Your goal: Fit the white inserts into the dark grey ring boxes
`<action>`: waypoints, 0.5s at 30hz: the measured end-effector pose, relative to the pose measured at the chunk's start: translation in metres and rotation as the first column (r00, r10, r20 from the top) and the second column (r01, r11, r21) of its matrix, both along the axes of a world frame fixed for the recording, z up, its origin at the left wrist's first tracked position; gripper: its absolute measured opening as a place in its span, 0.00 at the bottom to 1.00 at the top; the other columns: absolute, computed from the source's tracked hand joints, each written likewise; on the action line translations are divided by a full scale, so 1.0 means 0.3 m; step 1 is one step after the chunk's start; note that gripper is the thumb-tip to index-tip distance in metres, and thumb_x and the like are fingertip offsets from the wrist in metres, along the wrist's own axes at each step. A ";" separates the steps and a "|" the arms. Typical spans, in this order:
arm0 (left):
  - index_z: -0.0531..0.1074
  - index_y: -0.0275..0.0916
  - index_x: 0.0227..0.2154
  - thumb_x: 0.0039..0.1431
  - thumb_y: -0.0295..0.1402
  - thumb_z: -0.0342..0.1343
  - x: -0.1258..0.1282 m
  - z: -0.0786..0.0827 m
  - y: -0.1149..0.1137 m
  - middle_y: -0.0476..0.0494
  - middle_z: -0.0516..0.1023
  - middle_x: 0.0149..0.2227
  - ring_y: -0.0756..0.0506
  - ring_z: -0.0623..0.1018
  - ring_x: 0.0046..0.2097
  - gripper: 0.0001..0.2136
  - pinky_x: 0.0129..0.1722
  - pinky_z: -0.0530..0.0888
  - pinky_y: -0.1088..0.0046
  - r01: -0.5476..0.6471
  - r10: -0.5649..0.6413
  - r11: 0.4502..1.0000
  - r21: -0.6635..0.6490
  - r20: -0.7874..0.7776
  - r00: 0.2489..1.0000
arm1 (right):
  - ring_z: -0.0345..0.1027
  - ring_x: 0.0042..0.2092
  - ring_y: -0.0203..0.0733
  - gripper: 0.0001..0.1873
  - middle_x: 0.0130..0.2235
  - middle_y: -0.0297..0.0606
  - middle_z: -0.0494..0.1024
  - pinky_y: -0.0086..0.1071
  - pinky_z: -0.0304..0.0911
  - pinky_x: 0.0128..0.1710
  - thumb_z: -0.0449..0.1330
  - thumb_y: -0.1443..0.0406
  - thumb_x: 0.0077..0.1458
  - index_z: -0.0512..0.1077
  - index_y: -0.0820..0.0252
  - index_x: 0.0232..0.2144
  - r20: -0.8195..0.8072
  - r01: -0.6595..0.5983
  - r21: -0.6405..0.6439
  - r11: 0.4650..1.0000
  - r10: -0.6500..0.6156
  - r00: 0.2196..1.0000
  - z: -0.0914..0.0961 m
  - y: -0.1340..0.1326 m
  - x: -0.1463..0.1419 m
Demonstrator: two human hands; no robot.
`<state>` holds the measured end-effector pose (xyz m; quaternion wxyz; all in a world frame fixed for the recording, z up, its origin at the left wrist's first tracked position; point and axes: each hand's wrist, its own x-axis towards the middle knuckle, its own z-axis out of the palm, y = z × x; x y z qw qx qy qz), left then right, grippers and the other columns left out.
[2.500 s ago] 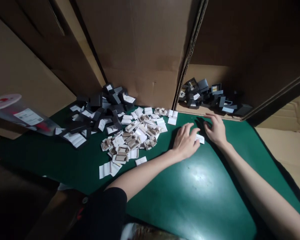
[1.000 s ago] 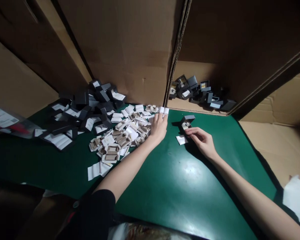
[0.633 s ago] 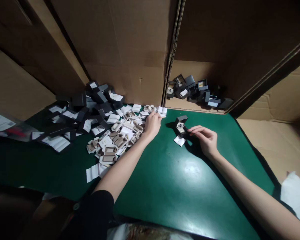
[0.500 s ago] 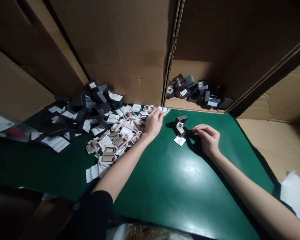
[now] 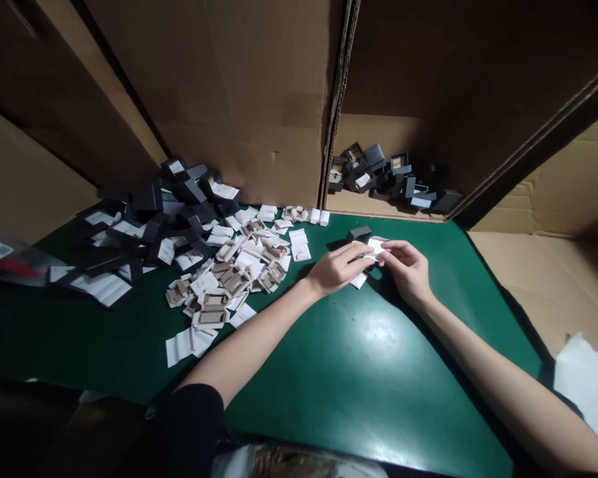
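A small white folded card insert (image 5: 377, 245) is pinched between the fingertips of both my hands, above the green table. My left hand (image 5: 337, 267) comes in from the left with its fingers closed at the card's near side. On the other side, my right hand (image 5: 409, 267) grips the same card between thumb and fingers. Just behind them stands a small dark jewellery box (image 5: 359, 234) with its lid up; its inside is hidden by my hands and the card. Another white folded card (image 5: 359, 281) lies flat on the table below my left fingers, partly covered.
Left of my hands spreads a pile of white card inserts (image 5: 252, 262), with dark boxes (image 5: 149, 197) heaped behind it. More dark boxes (image 5: 371, 174) sit in a cardboard bin (image 5: 346, 204) at the back. White tissue (image 5: 588, 382) lies at the right.
My left hand has moved from the card pile to the right and now holds a white card insert together with my right hand, in front of the box.
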<state>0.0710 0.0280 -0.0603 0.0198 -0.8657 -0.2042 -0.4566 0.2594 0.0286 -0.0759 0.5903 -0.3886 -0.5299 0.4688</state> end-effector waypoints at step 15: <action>0.34 0.37 0.65 0.48 0.43 0.64 -0.008 -0.024 0.031 0.28 0.63 0.58 0.32 0.66 0.58 0.51 0.54 0.67 0.54 -0.266 0.240 0.664 -0.698 -0.137 0.961 | 0.71 0.36 0.39 0.07 0.34 0.36 0.78 0.35 0.65 0.40 0.65 0.61 0.48 0.76 0.58 0.31 0.262 0.057 0.052 0.997 -0.069 0.963 0.009 -0.007 -0.015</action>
